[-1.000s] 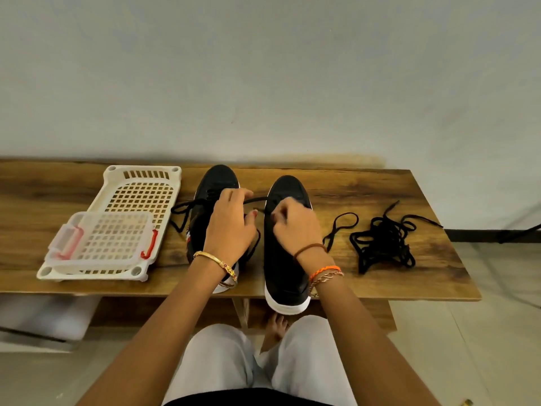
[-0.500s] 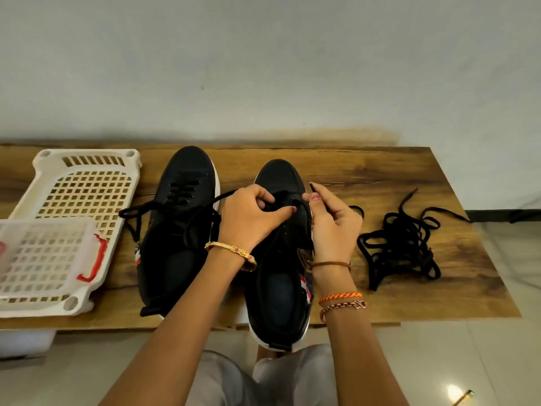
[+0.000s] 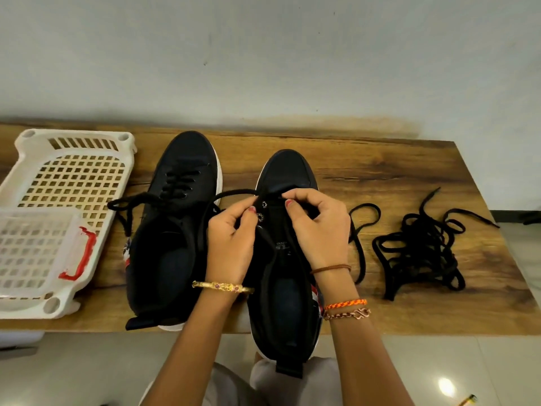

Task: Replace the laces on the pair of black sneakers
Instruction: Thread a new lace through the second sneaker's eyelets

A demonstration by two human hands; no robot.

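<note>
On the wooden table (image 3: 380,177) the right sneaker (image 3: 285,276) sits beside the part-laced left sneaker (image 3: 172,230). We thread its lace (image 3: 231,195) best by pulling both ends even. Our left hand (image 3: 231,244) pinches the lace at an eyelet; our right hand (image 3: 319,227) curls round the opposite end. Compared with half a second ago, both hands sit closer over the eyelets, and the spare laces (image 3: 421,247) lie unmoved.

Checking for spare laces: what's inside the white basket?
The basket holds a smaller clear tray with a red handle. No laces show on the bare mesh; the floor under the tray is hidden. The loose lace pile lies on the bench.
</note>
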